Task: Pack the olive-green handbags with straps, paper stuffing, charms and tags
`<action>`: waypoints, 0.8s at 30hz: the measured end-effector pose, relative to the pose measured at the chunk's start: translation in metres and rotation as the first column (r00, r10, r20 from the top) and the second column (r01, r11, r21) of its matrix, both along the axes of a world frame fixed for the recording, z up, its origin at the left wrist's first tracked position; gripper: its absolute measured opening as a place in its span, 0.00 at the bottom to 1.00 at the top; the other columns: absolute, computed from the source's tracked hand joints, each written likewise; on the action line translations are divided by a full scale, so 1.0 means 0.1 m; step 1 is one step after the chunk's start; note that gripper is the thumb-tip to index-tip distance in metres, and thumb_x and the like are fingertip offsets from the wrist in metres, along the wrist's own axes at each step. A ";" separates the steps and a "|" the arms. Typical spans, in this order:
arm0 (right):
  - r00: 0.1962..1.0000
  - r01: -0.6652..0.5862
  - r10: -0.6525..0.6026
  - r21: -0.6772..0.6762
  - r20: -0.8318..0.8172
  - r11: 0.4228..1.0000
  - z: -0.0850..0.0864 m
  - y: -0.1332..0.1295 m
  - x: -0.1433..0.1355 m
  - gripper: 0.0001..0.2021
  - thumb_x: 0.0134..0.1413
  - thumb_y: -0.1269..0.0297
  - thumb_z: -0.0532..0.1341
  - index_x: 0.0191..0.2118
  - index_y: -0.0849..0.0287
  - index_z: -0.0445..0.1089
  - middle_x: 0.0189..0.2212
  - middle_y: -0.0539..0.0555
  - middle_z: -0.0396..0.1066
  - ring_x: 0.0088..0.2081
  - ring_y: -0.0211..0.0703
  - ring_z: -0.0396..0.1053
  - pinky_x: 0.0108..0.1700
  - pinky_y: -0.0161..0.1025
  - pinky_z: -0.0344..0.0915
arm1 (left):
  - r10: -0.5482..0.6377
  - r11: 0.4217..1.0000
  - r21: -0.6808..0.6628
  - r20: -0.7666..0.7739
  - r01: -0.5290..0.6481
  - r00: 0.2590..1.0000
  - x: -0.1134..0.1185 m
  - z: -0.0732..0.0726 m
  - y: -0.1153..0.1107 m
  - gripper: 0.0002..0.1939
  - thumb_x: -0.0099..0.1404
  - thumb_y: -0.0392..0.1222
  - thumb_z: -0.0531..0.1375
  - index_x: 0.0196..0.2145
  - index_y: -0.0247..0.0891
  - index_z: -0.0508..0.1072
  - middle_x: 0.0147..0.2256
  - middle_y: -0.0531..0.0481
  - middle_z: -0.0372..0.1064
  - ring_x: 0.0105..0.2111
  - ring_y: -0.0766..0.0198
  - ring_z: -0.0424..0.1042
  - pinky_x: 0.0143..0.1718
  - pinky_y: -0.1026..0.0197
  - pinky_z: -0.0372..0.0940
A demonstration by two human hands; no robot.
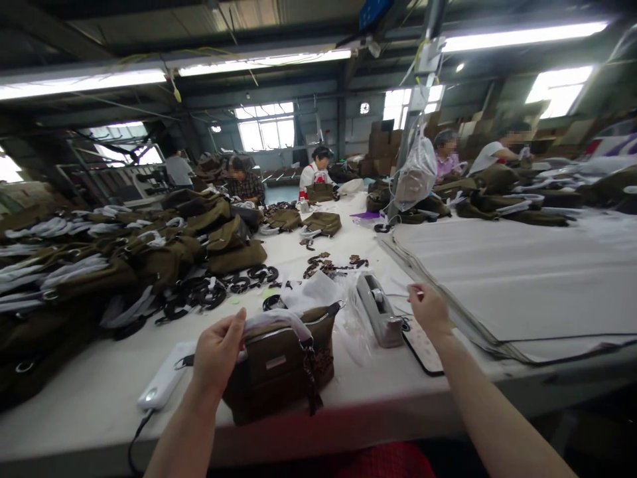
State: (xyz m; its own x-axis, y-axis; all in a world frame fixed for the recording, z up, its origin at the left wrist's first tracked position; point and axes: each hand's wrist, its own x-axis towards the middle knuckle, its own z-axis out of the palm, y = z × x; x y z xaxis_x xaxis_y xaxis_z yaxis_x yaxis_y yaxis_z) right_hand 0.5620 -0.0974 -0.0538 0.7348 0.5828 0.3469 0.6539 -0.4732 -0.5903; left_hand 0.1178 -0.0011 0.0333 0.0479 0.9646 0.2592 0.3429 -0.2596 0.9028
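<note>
An olive-brown handbag (279,364) stands upright at the table's near edge, a patterned strap (312,372) hanging down its front. White wrapping (279,318) covers its handle. My left hand (217,352) is closed at the bag's upper left, thumb and fingers pinching the end of the wrapped handle. To the right of the bag sits a grey tape dispenser (379,312). My right hand (428,309) is raised just beyond the dispenser's right side, fingers curled into a pinch. Whatever is between those fingertips, if anything, is too small to make out.
Olive bags (169,245) are heaped at the left, with black coiled straps (199,295) beside them. A white power bank (164,378) with a cable lies left of my arm. A phone (423,348) rests under my right wrist. Co-workers (318,174) sit further back.
</note>
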 end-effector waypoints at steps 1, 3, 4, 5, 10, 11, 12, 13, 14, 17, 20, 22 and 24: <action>1.000 -0.018 0.017 0.087 0.011 0.996 0.16 -0.09 -0.14 0.16 0.63 0.58 0.51 0.45 0.61 0.71 0.36 0.62 0.77 0.38 0.49 0.74 0.43 0.42 0.67 | -0.020 1.000 -0.014 0.006 0.020 1.000 0.02 0.02 0.00 0.25 0.62 0.60 0.57 0.18 0.37 0.65 0.13 0.56 0.57 0.15 0.70 0.54 0.14 0.65 0.50; 0.971 -0.195 0.236 0.433 -0.041 0.880 0.49 -0.32 -0.53 0.15 0.63 0.54 0.54 0.45 0.59 0.69 0.36 0.59 0.77 0.32 0.45 0.74 0.37 0.40 0.70 | -0.062 0.997 -0.050 0.029 0.063 0.998 0.05 0.07 0.02 0.26 0.62 0.60 0.56 0.17 0.37 0.64 0.14 0.56 0.56 0.15 0.70 0.54 0.15 0.65 0.49; 0.928 -0.277 0.364 0.513 -0.076 0.812 0.64 -0.44 -0.75 0.12 0.61 0.54 0.56 0.42 0.57 0.68 0.33 0.56 0.77 0.30 0.44 0.74 0.34 0.39 0.70 | -0.071 0.996 -0.049 0.027 0.072 0.997 0.06 0.09 0.02 0.27 0.63 0.61 0.56 0.17 0.37 0.64 0.14 0.57 0.56 0.15 0.70 0.54 0.15 0.66 0.49; 0.866 -0.372 0.489 0.520 -0.103 0.769 0.77 -0.56 -0.99 0.10 0.61 0.55 0.58 0.41 0.56 0.68 0.28 0.54 0.76 0.27 0.43 0.73 0.32 0.38 0.71 | -0.084 0.995 -0.045 0.020 0.084 0.996 0.07 0.12 0.04 0.27 0.63 0.61 0.55 0.17 0.37 0.63 0.13 0.57 0.56 0.15 0.70 0.54 0.16 0.66 0.49; 0.472 -0.838 0.882 0.306 -0.011 0.452 1.05 -0.86 -1.94 0.07 0.63 0.63 0.55 0.42 0.51 0.69 0.26 0.49 0.76 0.26 0.39 0.75 0.28 0.32 0.72 | -0.144 0.989 -0.029 0.005 0.144 0.990 0.04 0.21 0.09 0.24 0.65 0.61 0.52 0.24 0.38 0.65 0.14 0.58 0.58 0.16 0.69 0.58 0.19 0.66 0.53; 0.434 -0.876 0.899 0.258 0.050 0.409 1.04 -0.83 -2.08 0.07 0.63 0.65 0.55 0.43 0.50 0.69 0.27 0.49 0.76 0.27 0.39 0.76 0.28 0.32 0.72 | -0.142 0.989 -0.029 -0.006 0.142 0.990 0.02 0.23 0.09 0.22 0.65 0.61 0.52 0.29 0.37 0.67 0.15 0.57 0.60 0.16 0.69 0.60 0.19 0.66 0.55; 0.418 -0.896 0.900 0.219 0.126 0.385 1.02 -0.78 -2.20 0.07 0.63 0.66 0.55 0.43 0.50 0.68 0.29 0.49 0.77 0.29 0.39 0.77 0.29 0.32 0.73 | -0.134 0.991 -0.031 -0.023 0.134 0.991 0.00 0.25 0.09 0.22 0.66 0.60 0.52 0.35 0.37 0.68 0.17 0.57 0.63 0.16 0.69 0.61 0.20 0.66 0.56; 0.419 -0.904 0.883 0.191 0.213 0.383 1.00 -0.72 -2.30 0.08 0.63 0.67 0.55 0.44 0.49 0.68 0.32 0.49 0.78 0.30 0.40 0.77 0.30 0.32 0.73 | -0.124 0.992 -0.037 -0.041 0.122 0.991 -0.02 0.27 0.09 0.22 0.66 0.59 0.52 0.41 0.36 0.68 0.20 0.56 0.66 0.17 0.69 0.62 0.20 0.66 0.57; 0.425 -0.905 0.853 0.171 0.303 0.390 0.96 -0.65 -2.40 0.08 0.63 0.67 0.54 0.44 0.50 0.67 0.34 0.49 0.79 0.32 0.41 0.78 0.31 0.33 0.74 | -0.110 0.993 -0.048 -0.054 0.108 0.992 -0.04 0.29 0.08 0.23 0.66 0.58 0.52 0.46 0.35 0.66 0.23 0.54 0.68 0.17 0.69 0.63 0.21 0.66 0.58; 0.448 -0.887 0.727 0.154 0.520 0.436 0.87 -0.48 -2.61 0.09 0.63 0.69 0.53 0.46 0.53 0.65 0.41 0.53 0.78 0.37 0.43 0.78 0.37 0.37 0.75 | -0.096 0.991 -0.093 -0.044 0.091 0.994 -0.08 0.33 0.04 0.27 0.66 0.55 0.53 0.55 0.33 0.59 0.37 0.45 0.73 0.17 0.71 0.63 0.21 0.65 0.60; 0.443 -0.878 0.645 0.156 0.623 0.452 0.80 -0.37 -2.75 0.10 0.62 0.71 0.53 0.48 0.55 0.64 0.46 0.56 0.76 0.42 0.45 0.77 0.42 0.39 0.74 | -0.093 0.988 -0.126 -0.003 0.091 0.996 -0.11 0.35 0.01 0.30 0.66 0.54 0.53 0.60 0.34 0.53 0.51 0.36 0.68 0.18 0.73 0.64 0.21 0.65 0.62; 0.432 -0.879 0.622 0.150 0.653 0.453 0.76 -0.31 -2.81 0.10 0.62 0.73 0.53 0.47 0.57 0.64 0.48 0.58 0.75 0.45 0.45 0.76 0.44 0.40 0.74 | -0.064 0.986 -0.157 0.003 0.064 0.998 -0.11 0.37 0.00 0.32 0.66 0.54 0.54 0.60 0.33 0.52 0.54 0.34 0.65 0.19 0.72 0.67 0.21 0.65 0.63; 0.416 -0.882 0.615 0.135 0.670 0.451 0.74 -0.25 -2.84 0.10 0.63 0.74 0.53 0.47 0.57 0.64 0.48 0.59 0.75 0.46 0.45 0.75 0.45 0.40 0.73 | -0.077 0.973 -0.218 -0.008 0.073 0.997 -0.11 0.40 -0.01 0.28 0.65 0.54 0.54 0.55 0.31 0.58 0.46 0.37 0.70 0.19 0.70 0.68 0.21 0.65 0.63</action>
